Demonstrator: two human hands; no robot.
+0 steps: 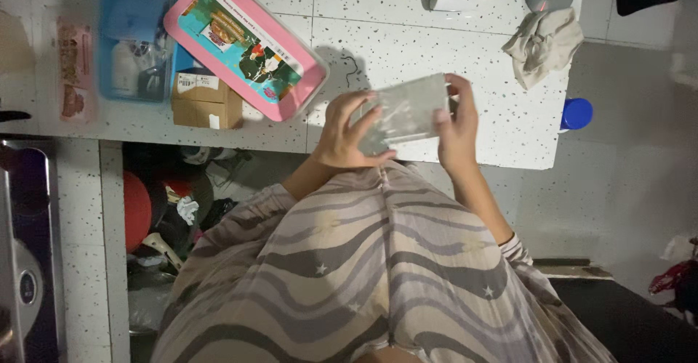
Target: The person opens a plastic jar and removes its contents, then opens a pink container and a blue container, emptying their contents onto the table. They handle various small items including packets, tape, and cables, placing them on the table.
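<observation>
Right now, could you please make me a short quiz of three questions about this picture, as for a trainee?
1. True or false: both hands hold the clear plastic box above the counter.
2. What leans against the blue bin? A) a pink tray B) a red ball C) a green bottle
3. Which thing lies nearest the far right corner of the counter?

Key
1. True: the left hand and the right hand grip its two ends.
2. A, the pink tray, above a cardboard box.
3. The crumpled cloth.
</observation>
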